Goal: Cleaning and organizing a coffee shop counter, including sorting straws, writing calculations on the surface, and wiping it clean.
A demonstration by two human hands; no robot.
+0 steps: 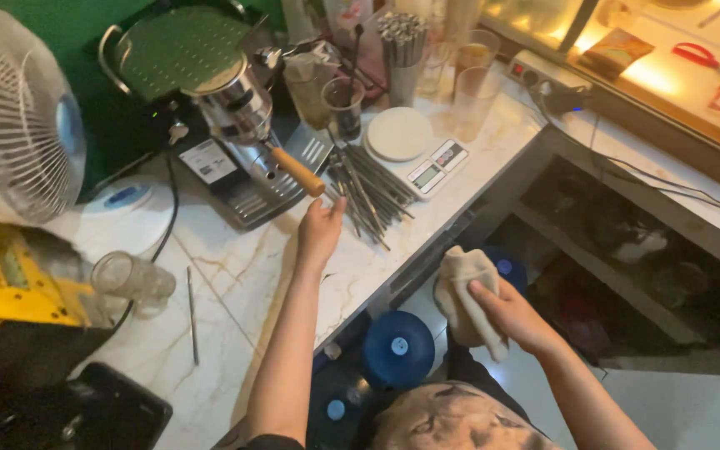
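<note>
My left hand (320,227) reaches over the marble counter (235,283), fingers apart, with its fingertips at the near edge of a pile of metal straws (368,192). It sits just below the wooden handle (297,171) of the espresso machine (239,125) and holds nothing. My right hand (514,315) is off the counter's front edge, lower down, gripping a crumpled beige cloth (460,292).
A white fan (18,117) stands at the left. A white kitchen scale (414,150), plastic cups (472,96) and a cup of straws (402,50) sit at the back. One loose straw (192,312) and a glass jar (131,279) lie on the counter. Blue water-bottle caps (399,346) show below.
</note>
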